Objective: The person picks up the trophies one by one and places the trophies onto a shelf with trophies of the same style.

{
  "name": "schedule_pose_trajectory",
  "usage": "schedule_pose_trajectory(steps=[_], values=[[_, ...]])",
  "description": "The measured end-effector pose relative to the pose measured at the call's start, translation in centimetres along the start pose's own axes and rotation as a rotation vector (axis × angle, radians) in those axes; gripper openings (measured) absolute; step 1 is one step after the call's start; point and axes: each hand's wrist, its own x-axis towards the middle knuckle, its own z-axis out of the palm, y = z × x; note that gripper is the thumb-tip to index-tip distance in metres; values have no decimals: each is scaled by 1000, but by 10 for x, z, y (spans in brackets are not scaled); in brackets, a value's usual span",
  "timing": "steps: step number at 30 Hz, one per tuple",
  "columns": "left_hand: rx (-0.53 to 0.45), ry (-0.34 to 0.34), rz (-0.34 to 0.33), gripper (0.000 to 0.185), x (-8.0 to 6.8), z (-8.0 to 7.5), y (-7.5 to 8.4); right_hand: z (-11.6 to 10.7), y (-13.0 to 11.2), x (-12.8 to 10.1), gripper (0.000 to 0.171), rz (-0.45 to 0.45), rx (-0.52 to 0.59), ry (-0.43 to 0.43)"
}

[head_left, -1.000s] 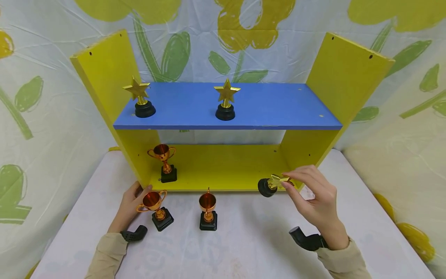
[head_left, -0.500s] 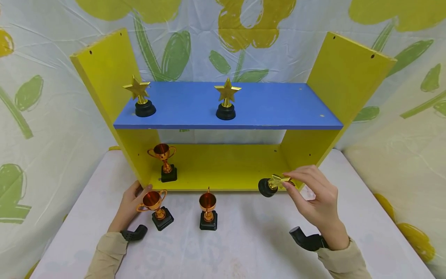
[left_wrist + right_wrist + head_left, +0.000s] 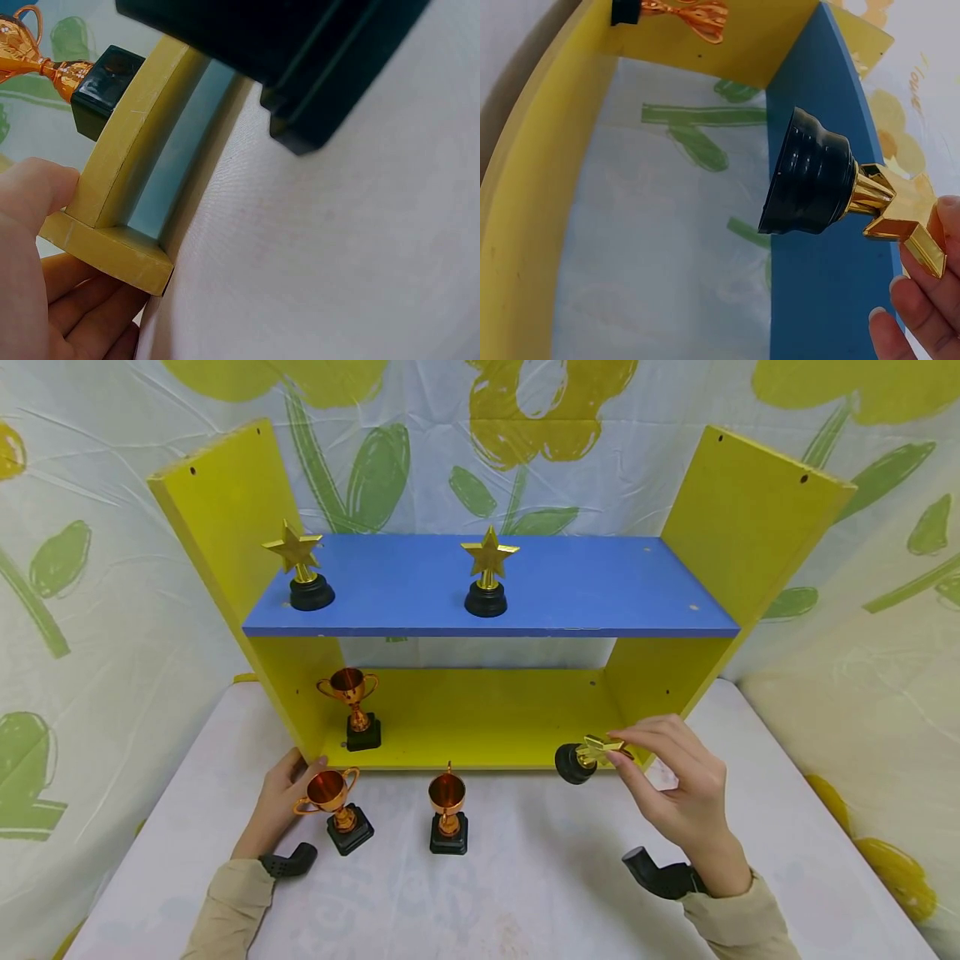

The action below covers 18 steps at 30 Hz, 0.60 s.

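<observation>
From the head view, the right hand (image 3: 678, 785) pinches a star trophy (image 3: 587, 757) by its gold star, tipped sideways with the base pointing to nine o'clock, just off the lower front edge of the yellow shelf unit (image 3: 480, 718). Nothing has shifted over the last second (a held pause, seemingly). The left hand (image 3: 279, 802) rests with relaxed fingers beside a cup trophy (image 3: 335, 808) on the desk (image 3: 525, 885).

The left wrist view shows fingers (image 3: 30, 247) touching the unit's corner.

The right wrist view confirms fingertips (image 3: 919, 300) pinching the star.
</observation>
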Motion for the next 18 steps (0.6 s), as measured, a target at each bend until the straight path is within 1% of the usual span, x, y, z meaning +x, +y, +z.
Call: schedule_pose_trajectory(steps=[9,18], values=[[5,-4,-8,60,0,-1,-1,2,2,-1,45,-6,19,-5],[6,-9,-7,62,1,0,-1,4,7,-7,47,5,16,-47]])
